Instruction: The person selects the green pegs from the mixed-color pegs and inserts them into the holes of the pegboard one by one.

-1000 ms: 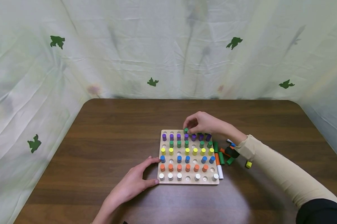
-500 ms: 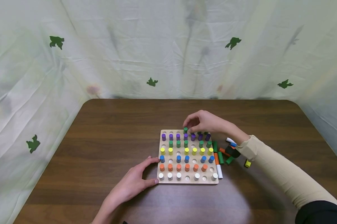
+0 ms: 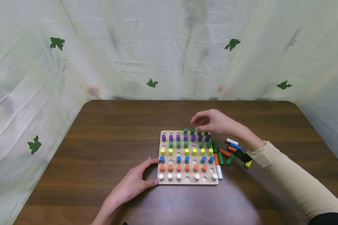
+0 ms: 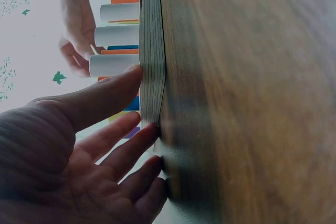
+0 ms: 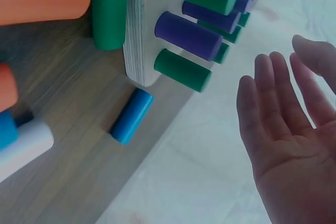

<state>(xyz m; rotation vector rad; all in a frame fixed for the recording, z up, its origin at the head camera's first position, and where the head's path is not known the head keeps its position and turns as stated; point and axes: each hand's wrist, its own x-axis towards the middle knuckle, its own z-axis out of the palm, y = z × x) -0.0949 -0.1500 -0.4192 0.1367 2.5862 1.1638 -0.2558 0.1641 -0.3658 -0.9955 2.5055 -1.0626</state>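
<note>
A wooden pegboard (image 3: 187, 184) carries rows of coloured pegs, with green pegs (image 3: 185, 131) in its back row and purple pegs (image 3: 178, 137) just in front. My left hand (image 3: 133, 180) touches the board's left side, thumb at the near corner and index finger farther up. In the left wrist view, white pegs (image 4: 115, 65) stand beyond the thumb. Over the back right of the board hovers my right hand (image 3: 218, 122), fingers loosely bent. Its palm shows bare in the right wrist view, apart from the green and purple pegs (image 5: 189, 35).
Loose pegs lie right of the board: a white peg (image 3: 232, 142), a blue peg (image 3: 236, 147), a yellow peg (image 3: 248, 164) and several green and orange ones. Another blue peg (image 5: 132, 116) lies by the board's corner. A pale curtain (image 3: 169, 50) hangs behind the brown table (image 3: 115, 125).
My right hand has let go of a green peg, which stands in the back row, and has moved right and slightly up. The left hand stays at the board's edge.
</note>
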